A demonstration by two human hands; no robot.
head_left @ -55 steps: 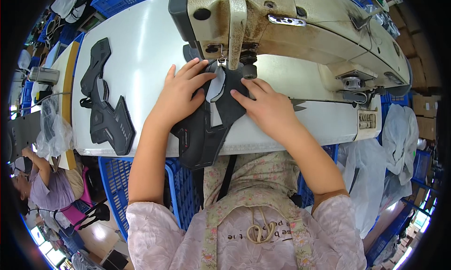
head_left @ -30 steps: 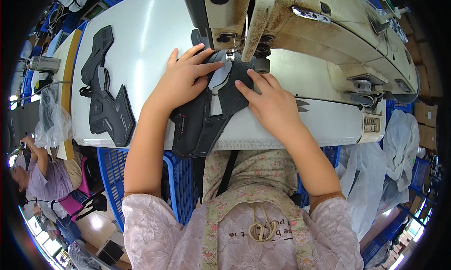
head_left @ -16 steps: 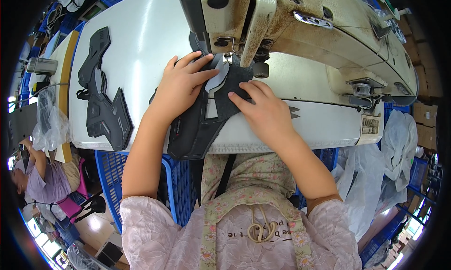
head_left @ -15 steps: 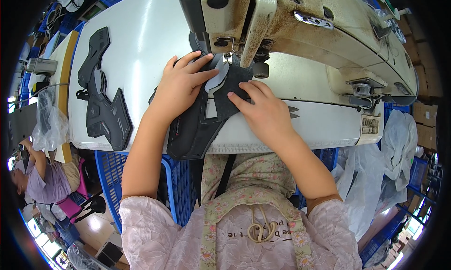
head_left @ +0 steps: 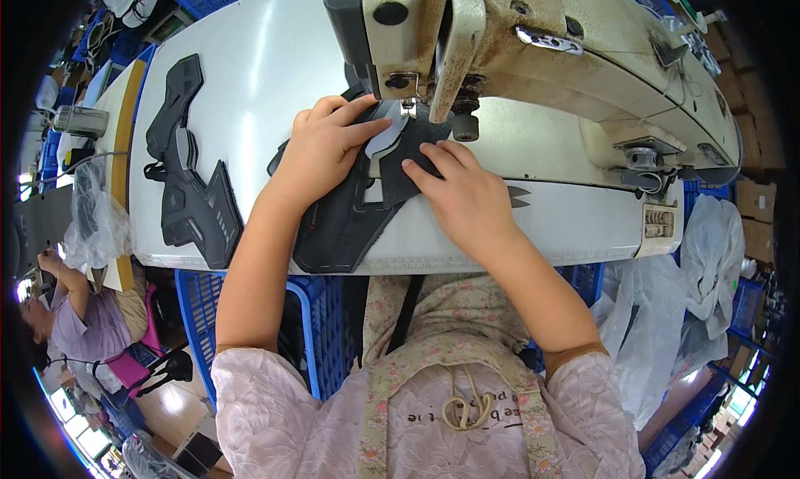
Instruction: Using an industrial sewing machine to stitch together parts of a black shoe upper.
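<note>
A black shoe upper (head_left: 337,229) with a pale grey insert (head_left: 387,135) lies flat beneath the presser foot (head_left: 408,107) of a worn, cream-coloured sewing machine (head_left: 550,75). My left hand (head_left: 323,152) rests on the upper's left side, fingers apart, with the fingertips beside the grey insert. On the other side my right hand (head_left: 467,197) presses its fingertips onto the dark material just right of the insert, holding it flat without gripping. Two pointed metal tips (head_left: 518,197), like those of thread snips, poke out beside my right hand. The needle point is too small to make out.
More black shoe uppers (head_left: 196,204) lie at the left of the white table (head_left: 250,70). Blue crates (head_left: 321,329) stand below the front edge. Clear plastic bags (head_left: 633,329) hang at the right. Another person (head_left: 92,325) sits far left.
The shoe upper has slid a little away from me, its near end now drawn back onto the table edge. Both hands stay on it in nearly the same pose. The view has shifted slightly.
</note>
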